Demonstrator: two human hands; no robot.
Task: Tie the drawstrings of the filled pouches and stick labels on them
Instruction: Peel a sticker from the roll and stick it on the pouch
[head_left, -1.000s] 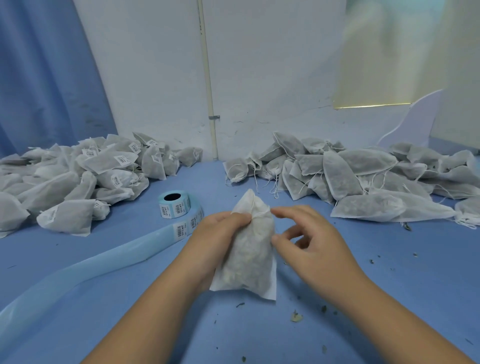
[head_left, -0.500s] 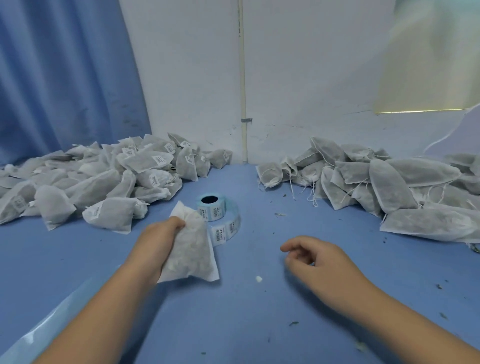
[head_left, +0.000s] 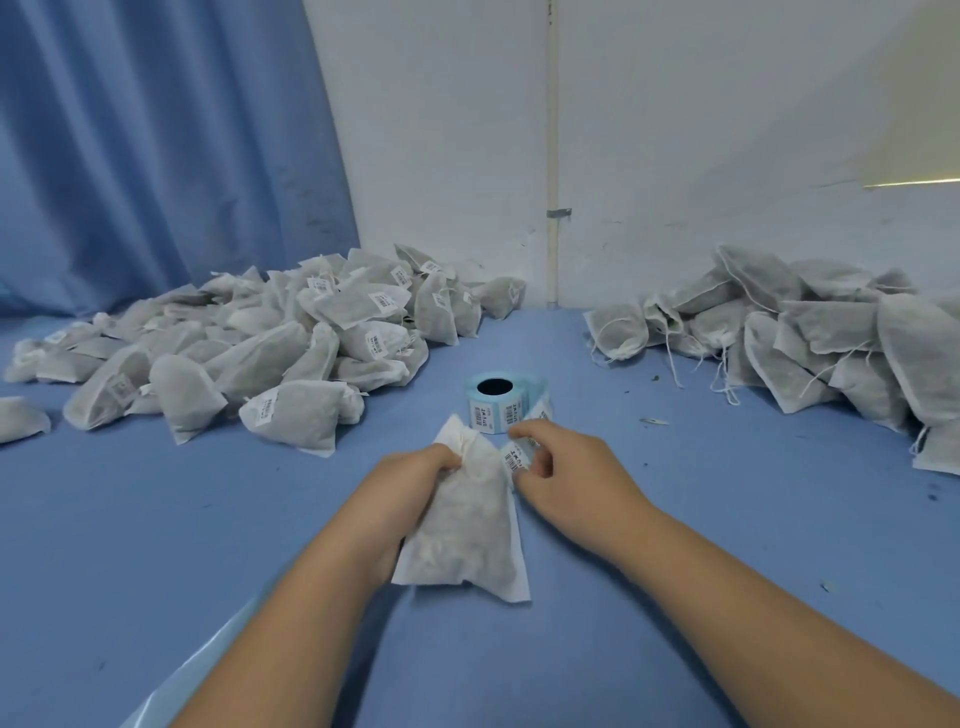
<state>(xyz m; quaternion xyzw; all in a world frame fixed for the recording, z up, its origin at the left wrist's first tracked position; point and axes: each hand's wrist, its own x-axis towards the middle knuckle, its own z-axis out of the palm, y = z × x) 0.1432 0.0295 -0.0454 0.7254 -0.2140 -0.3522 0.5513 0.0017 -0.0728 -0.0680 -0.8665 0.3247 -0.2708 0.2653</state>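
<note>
A filled white mesh pouch (head_left: 467, 530) stands upright on the blue table, its neck gathered. My left hand (head_left: 410, 488) grips it round the neck and upper side. My right hand (head_left: 566, 467) is just right of the pouch and pinches a white barcode label (head_left: 517, 457) on the loose strip that runs from the blue label roll (head_left: 501, 397) behind the pouch. The label sits next to the pouch's upper right edge.
A heap of labelled pouches (head_left: 291, 343) lies at the back left. A pile of unlabelled pouches with loose drawstrings (head_left: 800, 338) lies at the back right. A used strip of blue backing paper (head_left: 171, 691) trails off the near left. Small crumbs dot the blue table (head_left: 727, 519).
My left hand brought the pouch back toward the middle, in front of the roll. My right hand, empty before, reached forward and took hold of a label on the strip.
</note>
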